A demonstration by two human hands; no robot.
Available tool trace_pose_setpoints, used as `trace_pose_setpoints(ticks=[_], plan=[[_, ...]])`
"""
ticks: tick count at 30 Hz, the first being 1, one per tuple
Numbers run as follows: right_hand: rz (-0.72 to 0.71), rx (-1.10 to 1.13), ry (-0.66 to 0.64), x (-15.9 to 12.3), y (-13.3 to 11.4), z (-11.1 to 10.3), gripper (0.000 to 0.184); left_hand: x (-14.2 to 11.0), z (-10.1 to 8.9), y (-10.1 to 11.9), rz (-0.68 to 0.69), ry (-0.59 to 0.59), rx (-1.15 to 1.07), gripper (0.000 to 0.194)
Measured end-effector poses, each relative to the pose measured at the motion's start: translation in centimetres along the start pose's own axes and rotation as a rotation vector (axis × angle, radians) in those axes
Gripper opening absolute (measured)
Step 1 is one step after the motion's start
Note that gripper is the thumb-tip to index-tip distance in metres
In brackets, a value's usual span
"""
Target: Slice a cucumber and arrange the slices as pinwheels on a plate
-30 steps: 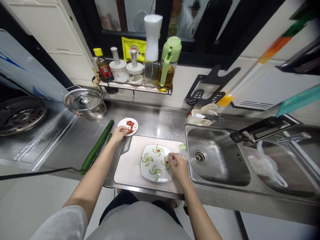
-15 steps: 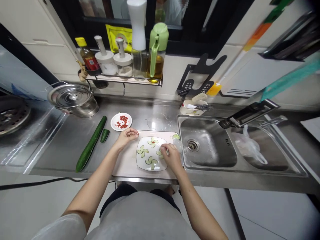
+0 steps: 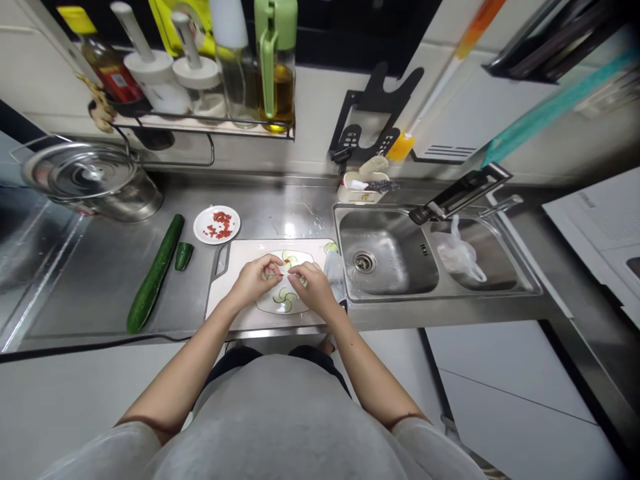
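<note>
Over the middle of the white plate (image 3: 267,306), L hand (image 3: 253,281) and R hand (image 3: 316,289) meet, nearly touching, prob. so fine finger work happens right above the cucumber slices (image 3: 285,299). L thumb and index are pinched together, apparently on a tiny red piece (image 3: 281,275); R fingertips bunch close too, but can't tell if they grip anything. Slices are fanned in pinwheels w/ gaps between, prob. to keep each one distinct; far one has a red dot (image 3: 287,263) at its centre. Plate sits on the cutting board (image 3: 245,251), likely b/c that's a flat base near the body. Small dish (image 3: 201,231) w/ chopped red bits (image 3: 222,222) stands just past the board's far L corner, handy for L hand. Knife (image 3: 334,272) lies at the board's R edge, prob. kept clear of the fingers. Long cucumber (image 3: 157,277) and cut end (image 3: 183,256) lie L of the board.
</note>
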State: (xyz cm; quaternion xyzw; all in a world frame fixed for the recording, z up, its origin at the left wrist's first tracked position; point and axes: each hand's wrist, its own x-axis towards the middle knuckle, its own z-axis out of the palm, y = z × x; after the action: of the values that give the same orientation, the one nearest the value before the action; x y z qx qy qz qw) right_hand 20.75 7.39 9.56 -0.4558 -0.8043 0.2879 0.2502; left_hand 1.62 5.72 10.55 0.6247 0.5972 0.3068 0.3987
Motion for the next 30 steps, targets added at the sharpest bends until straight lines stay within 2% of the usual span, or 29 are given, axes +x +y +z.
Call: trace_pose_setpoints(ticks=[8, 13, 18, 24, 30], plan=[[-0.025, -0.042, -0.059, -0.3, -0.3, 0.0, 0.012, -0.6, 0.5, 0.9, 0.055, -0.057, 0.081, 0.026], [-0.041, -0.061, -0.097, -0.5, -0.2, 0.2, 0.011, -0.8, 0.9, 1.0, 0.042, -0.085, 0.126, 0.026], [-0.004, -0.083, -0.15, -0.8, 0.4, 0.8, 0.012, -1.2, 1.2, -0.1, 0.025, -0.092, 0.135, 0.026], [0.071, -0.157, -0.196, -1.9, 1.0, 1.8, 0.015, -2.1, 1.8, -1.9, -0.109, 0.05, 0.199, 0.019], [0.128, -0.244, -0.247, -2.6, 0.9, 2.8, 0.015, -2.4, 2.5, -2.8, -0.114, 0.022, 0.26, 0.019]])
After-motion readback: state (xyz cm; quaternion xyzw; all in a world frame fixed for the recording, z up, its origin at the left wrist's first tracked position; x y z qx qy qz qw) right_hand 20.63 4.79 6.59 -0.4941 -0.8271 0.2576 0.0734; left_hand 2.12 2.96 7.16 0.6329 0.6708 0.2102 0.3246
